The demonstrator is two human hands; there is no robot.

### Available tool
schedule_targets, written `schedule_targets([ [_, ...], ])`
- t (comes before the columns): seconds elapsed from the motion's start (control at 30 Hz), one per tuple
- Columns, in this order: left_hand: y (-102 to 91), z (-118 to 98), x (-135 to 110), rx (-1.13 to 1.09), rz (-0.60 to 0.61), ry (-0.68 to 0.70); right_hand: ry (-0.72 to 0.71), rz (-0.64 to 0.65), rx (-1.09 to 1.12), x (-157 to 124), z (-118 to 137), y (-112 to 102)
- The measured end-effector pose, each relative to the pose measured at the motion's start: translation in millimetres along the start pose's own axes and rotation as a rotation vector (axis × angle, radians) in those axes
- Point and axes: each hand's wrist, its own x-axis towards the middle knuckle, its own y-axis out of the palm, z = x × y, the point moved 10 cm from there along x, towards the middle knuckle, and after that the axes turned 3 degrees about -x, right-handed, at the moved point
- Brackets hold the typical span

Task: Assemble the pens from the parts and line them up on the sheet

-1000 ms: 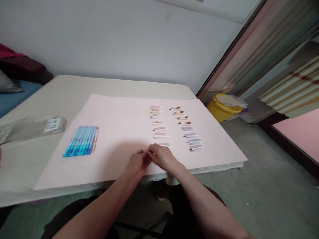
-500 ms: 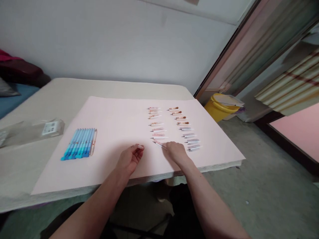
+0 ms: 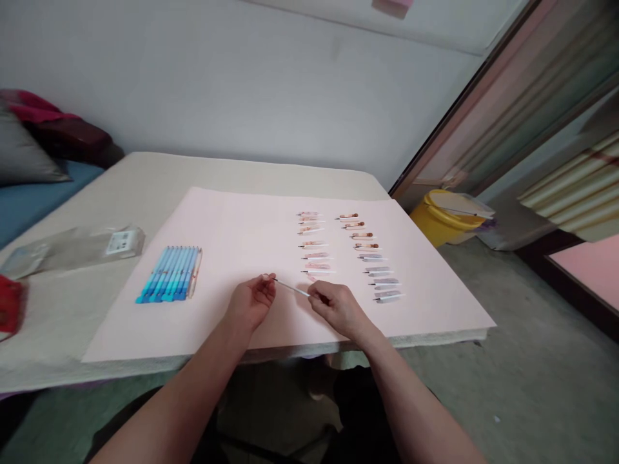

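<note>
My right hand [image 3: 336, 309] is closed on the rear end of a thin white pen refill [image 3: 293, 288], which slants just above the pink sheet [image 3: 236, 222]. Its dark tip points left and reaches the fingertips of my left hand [image 3: 252, 301]. Between that thumb and forefinger is a small pale pen part [image 3: 265, 276], mostly hidden; the other fingers curl loosely. Beyond my right hand lies a column of pinkish pen barrels with refills [image 3: 316, 266]. Farther right, brown-topped barrels [image 3: 366, 245] and greyish barrels [image 3: 385, 281], each beside a refill, form a second column.
Blue pens [image 3: 169, 274] lie side by side at the left, with one clear pinkish pen at their right end. A clear plastic bag [image 3: 77, 248] and a red object [image 3: 10, 306] are farther left. A yellow bucket [image 3: 438, 222] stands beyond the table's right side.
My right hand has lifted a refill from beside the nearest pinkish barrel and brought its tip to my left fingers. The view has shifted slightly left.
</note>
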Motion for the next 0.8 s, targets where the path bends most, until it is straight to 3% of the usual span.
schedule_targets([
  [0.2, 4.8, -4, 1, 0.070, 0.057, 0.076, 0.013, -0.003, -0.031, -2, 1, -2],
  [0.4, 14.1, -22, -7, 0.253, 0.122, 0.302, 0.025, -0.048, -0.093, -3, 2, -7],
  [0.53, 20.6, -27, -13, 0.315, 0.166, 0.376, 0.002, -0.053, -0.097, -3, 4, -7],
  [0.8, 31.7, 7, -30, 0.471, 0.265, 0.352, -0.044, -0.037, -0.084, 0, 12, 17],
])
